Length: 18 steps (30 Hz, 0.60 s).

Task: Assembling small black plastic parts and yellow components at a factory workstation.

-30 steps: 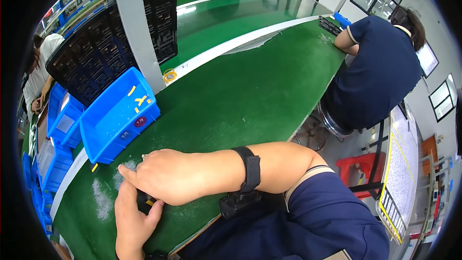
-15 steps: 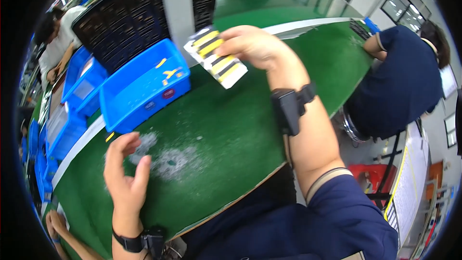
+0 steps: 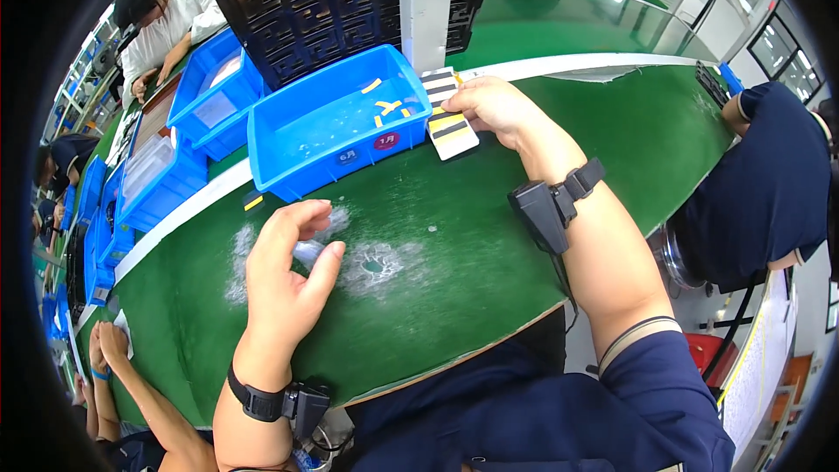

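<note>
My right hand point(image 3: 498, 114) pinches the edge of a white card with black and yellow stripes point(image 3: 453, 135). The card is beside the right end of a blue plastic bin point(image 3: 319, 177); whether it touches the table there, I cannot tell. Inside the bin lie several small yellow-orange strips point(image 3: 387, 108). My left hand point(image 3: 288, 267) hangs over the table in front of the bin, fingers curled and thumb apart, with nothing in it. Close by on the green tabletop point(image 3: 472, 236) is a whitish worn patch point(image 3: 376, 264).
A small black-and-yellow piece point(image 3: 253, 202) lies left of the bin. More blue bins point(image 3: 157, 183) line the left side. Behind stand a black patterned panel point(image 3: 310, 13) and a grey post point(image 3: 426, 9). One person point(image 3: 760, 183) sits at right; others work at left.
My view has swung, so the scene sits further right. The striped card has come down from above the table to the bin's right end, still in my right hand. My left hand stays empty.
</note>
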Each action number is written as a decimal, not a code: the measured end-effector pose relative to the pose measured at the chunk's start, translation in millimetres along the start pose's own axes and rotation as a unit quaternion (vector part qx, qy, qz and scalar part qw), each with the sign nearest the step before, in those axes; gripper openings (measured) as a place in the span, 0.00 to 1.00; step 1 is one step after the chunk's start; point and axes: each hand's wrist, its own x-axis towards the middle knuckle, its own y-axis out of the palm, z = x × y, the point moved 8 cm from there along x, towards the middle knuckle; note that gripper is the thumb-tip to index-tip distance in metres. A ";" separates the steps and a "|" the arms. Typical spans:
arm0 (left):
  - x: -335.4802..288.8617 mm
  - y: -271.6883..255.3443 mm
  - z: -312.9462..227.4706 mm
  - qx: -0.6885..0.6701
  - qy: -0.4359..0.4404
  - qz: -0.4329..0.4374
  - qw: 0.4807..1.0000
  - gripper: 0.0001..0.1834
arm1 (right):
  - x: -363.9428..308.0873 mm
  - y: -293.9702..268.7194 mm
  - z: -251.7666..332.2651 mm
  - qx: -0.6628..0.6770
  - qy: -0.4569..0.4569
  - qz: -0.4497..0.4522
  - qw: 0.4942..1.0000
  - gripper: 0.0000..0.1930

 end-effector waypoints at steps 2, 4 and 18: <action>-0.5 4.6 2.0 0.006 -0.013 0.033 0.999 0.19 | -1.9 -4.5 4.9 -0.093 -0.031 -0.062 0.993 0.12; 0.2 4.4 1.1 0.010 -0.006 0.032 0.999 0.19 | -2.5 -3.0 12.6 -0.188 -0.054 -0.082 0.977 0.14; -0.1 6.4 -0.4 0.017 0.005 0.037 0.999 0.21 | -17.9 -5.8 36.1 -0.365 -0.108 -0.126 0.916 0.25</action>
